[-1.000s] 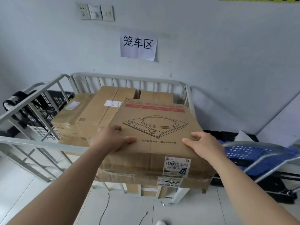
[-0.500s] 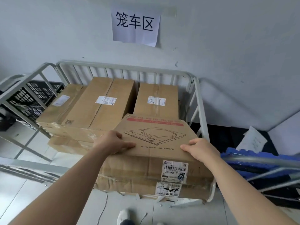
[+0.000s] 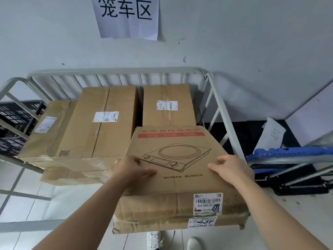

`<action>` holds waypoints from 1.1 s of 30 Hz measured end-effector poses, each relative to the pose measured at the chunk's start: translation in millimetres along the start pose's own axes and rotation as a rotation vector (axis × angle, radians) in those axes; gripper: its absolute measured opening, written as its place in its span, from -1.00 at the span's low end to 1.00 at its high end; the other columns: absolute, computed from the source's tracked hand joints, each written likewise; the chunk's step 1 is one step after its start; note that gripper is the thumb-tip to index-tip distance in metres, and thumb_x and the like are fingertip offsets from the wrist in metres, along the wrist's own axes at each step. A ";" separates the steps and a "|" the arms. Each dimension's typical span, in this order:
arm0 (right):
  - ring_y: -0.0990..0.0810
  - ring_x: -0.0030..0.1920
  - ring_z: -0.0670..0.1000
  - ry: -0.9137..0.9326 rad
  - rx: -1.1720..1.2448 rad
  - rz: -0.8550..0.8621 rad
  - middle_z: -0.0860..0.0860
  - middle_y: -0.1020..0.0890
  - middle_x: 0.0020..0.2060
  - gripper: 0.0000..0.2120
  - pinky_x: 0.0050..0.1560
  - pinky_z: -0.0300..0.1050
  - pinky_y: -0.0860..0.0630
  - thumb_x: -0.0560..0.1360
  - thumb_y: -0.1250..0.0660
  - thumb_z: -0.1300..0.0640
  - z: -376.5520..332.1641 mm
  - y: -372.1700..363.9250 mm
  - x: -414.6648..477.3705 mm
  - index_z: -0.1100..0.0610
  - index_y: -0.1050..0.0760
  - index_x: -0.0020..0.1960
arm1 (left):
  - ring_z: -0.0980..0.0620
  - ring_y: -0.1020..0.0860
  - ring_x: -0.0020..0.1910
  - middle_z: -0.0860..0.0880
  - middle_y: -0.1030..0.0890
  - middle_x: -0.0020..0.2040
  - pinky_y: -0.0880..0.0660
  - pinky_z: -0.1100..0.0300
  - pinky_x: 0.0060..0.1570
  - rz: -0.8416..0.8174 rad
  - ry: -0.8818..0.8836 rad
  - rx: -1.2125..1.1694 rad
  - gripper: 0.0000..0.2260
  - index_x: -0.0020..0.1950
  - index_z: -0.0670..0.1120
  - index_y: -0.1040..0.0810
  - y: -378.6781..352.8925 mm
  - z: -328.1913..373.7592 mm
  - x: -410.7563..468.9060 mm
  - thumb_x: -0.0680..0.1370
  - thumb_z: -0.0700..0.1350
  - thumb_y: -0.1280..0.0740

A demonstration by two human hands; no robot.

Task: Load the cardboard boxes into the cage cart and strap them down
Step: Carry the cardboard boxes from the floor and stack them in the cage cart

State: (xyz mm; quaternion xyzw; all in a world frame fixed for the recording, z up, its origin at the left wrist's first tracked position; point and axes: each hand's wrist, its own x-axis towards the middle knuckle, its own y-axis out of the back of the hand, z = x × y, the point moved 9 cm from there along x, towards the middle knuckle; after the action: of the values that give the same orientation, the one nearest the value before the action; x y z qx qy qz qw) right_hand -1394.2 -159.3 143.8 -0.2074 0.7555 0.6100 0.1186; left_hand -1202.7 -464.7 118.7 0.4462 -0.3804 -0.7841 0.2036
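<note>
My left hand (image 3: 133, 170) gripped cooker box (image 3: 178, 141) at left edge, thumb on top, fingers curled over side. My right hand (image 3: 232, 170) gripped right edge same way. Cooker box sat front right in cage cart (image 3: 115, 71), atop labelled box (image 3: 158, 222). Large taped box (image 3: 100, 130) lay left; smaller box (image 3: 167, 92) behind.

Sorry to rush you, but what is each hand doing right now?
Left hand: holding the cooktop box at its left edge.
Right hand: holding the same box at its right edge.
</note>
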 end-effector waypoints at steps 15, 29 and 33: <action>-0.54 0.06 0.01 0.100 0.004 0.210 -0.08 -0.57 0.14 -0.49 -0.36 -0.17 -0.28 0.38 -0.28 -0.34 -18.2 52.4 -65.3 -0.17 -0.47 0.26 | -0.04 -0.52 0.15 -0.02 -0.52 0.25 -0.51 0.02 0.12 0.125 -0.042 -0.236 -0.05 0.28 0.13 -0.49 33.2 -29.0 -67.8 -0.04 0.51 -0.41; -0.46 -0.17 0.00 0.355 0.117 0.267 0.04 -0.51 0.22 -0.49 -0.42 -0.25 -0.19 0.37 -0.26 -0.35 -167.5 36.4 -111.2 -0.20 -0.46 0.27 | -0.05 -0.54 0.07 -0.02 -0.51 0.23 -0.53 0.07 -0.02 0.468 0.072 -0.239 -0.24 0.27 0.24 -0.46 146.2 -140.8 -104.2 0.13 0.49 -0.39; -0.53 0.09 0.03 0.432 0.205 0.209 0.06 -0.49 0.23 -0.50 -0.18 -0.11 -0.47 0.36 -0.31 -0.31 -240.3 -0.6 -118.1 -0.18 -0.49 0.25 | -0.06 -0.53 0.07 -0.03 -0.51 0.21 -0.52 0.07 -0.01 0.529 0.104 -0.249 -0.25 0.27 0.22 -0.48 186.5 -200.1 -93.2 0.14 0.47 -0.39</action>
State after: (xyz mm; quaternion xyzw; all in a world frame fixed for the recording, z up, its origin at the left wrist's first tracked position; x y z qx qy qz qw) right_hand -1271.6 -372.8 249.0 -0.2405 0.8385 0.4808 -0.0889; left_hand -987.1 -603.4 252.1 0.3427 -0.3735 -0.7205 0.4732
